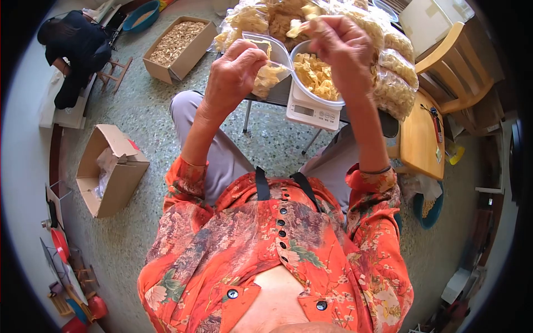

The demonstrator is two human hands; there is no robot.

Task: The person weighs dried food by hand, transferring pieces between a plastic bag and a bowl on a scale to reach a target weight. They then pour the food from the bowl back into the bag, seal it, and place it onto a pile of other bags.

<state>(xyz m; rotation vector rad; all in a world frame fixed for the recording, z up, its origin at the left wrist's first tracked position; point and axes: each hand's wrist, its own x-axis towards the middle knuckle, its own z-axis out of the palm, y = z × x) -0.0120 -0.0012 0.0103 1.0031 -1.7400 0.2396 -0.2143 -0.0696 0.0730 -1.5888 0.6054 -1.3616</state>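
My left hand (236, 72) is closed on the edge of a clear plastic bag (272, 72), which holds some pale yellow dried pieces in its lower part. Pinched in the fingers of my right hand (344, 50) are a few dried pieces (300, 28), held up to the right of the bag's mouth. Below that hand a white bowl (340, 102) of yellowish dried strips (313, 72) rests on a white kitchen scale (311, 115). The bag hangs beside the bowl's left rim.
Filled clear bags (394, 91) are piled behind and right of the bowl. A wooden chair (422, 133) stands at the right. On the floor are a carton of brown pieces (177, 47) and an open cardboard box (116, 172). Another person (78, 50) sits at the far left.
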